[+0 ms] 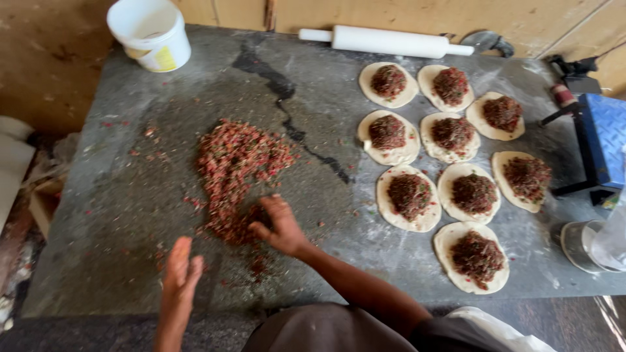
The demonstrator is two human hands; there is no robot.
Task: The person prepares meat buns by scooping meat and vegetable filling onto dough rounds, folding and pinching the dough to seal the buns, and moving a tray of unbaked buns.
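On the grey stone tabletop [117, 215] before me, my right hand [279, 227] curls over the near end of the loose heap of minced filling [236, 171], fingers cupped and half closed as they rake up a pinch of it; whether any mince is already caught in that grip I cannot tell, since the palm faces down. My left hand [180, 274] hovers at about seven o'clock from the heap, flat and open, holding nothing, edge toward the mince as though to stop crumbs from spreading toward me.

The heap sits at the centre of the slab, within easy reach of both hands, and it trails from twelve o'clock down to six, thinnest where I am scraping.

Out at three o'clock lie the dough rounds [409, 197], laid close but not overlapping so each stays separate: I count nine, and each one carries a single dark mound of filling in its middle, leaving a bare rim all round.

At twelve o'clock one white rolling pin [386, 41] rests along the back wall, out of the way. At eleven o'clock stands one white bucket [151, 32]. At the far three o'clock edge are a blue block [608, 137] and one clear container [582, 245].
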